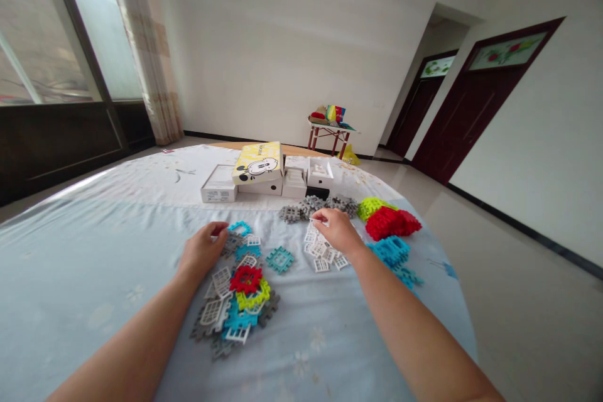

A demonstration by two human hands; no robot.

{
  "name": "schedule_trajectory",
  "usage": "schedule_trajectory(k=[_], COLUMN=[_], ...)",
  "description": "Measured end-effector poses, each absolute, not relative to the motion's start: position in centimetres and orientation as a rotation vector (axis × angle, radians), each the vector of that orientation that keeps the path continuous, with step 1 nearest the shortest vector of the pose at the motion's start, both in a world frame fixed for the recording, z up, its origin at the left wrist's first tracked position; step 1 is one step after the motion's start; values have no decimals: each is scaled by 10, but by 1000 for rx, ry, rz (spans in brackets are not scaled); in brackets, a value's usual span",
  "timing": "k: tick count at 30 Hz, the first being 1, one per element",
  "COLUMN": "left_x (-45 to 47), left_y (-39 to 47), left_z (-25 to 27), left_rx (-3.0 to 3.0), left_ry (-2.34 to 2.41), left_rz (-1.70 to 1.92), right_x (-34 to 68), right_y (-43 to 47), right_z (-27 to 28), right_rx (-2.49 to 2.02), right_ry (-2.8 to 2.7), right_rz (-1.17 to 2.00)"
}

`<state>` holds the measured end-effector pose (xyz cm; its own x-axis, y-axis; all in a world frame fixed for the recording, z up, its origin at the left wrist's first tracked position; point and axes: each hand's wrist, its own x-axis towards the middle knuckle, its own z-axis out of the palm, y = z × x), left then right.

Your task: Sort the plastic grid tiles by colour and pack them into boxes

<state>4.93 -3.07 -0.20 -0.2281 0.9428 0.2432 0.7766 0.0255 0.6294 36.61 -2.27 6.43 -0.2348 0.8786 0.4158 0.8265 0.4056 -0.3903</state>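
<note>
A mixed pile of plastic interlocking building pieces lies before me, with a red piece [245,279], a lime green piece [254,295], blue, grey and white ones overlapping. My left hand [203,250] is at the pile's far left edge, fingers loosely curved and slightly apart, beside a blue frame piece [240,228] and grey pieces. Over a heap of white window pieces [324,251], my right hand [338,229] pinches a white window piece [315,221] between thumb and fingers. A teal square piece [279,260] lies alone between the two heaps.
Beyond my right hand are grey pieces [312,205], lime green pieces [374,206], a red heap [392,223] and blue pieces [392,251]. A yellow-and-white box [258,163] rests on white boxes [219,183] at the back. The cloth-covered round table [117,264] curves away at right.
</note>
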Motion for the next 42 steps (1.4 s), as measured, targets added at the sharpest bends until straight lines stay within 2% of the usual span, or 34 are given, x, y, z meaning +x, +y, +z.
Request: schedule_trajectory(k=[5,16,26,36,42], left_x=[56,79,91,116,173], left_y=[-37,-48,-43,-33,-15], left_z=[11,22,30,63,70], left_rx=[1966,2457,2544,2263,2048], left_ry=[2107,1873,1919,2047,1620], left_rz=[948,625,408,611,785], right_x=[388,352,359,364,366], right_y=[-35,-101,-98,-87,-85], right_z=[64,40,13,9,7], right_rx=[-1385,-1231,-1069,-966,-995], right_ry=[-2003,-2379,-2418,-2329,-2316], right_rz=[9,386,539,676,689])
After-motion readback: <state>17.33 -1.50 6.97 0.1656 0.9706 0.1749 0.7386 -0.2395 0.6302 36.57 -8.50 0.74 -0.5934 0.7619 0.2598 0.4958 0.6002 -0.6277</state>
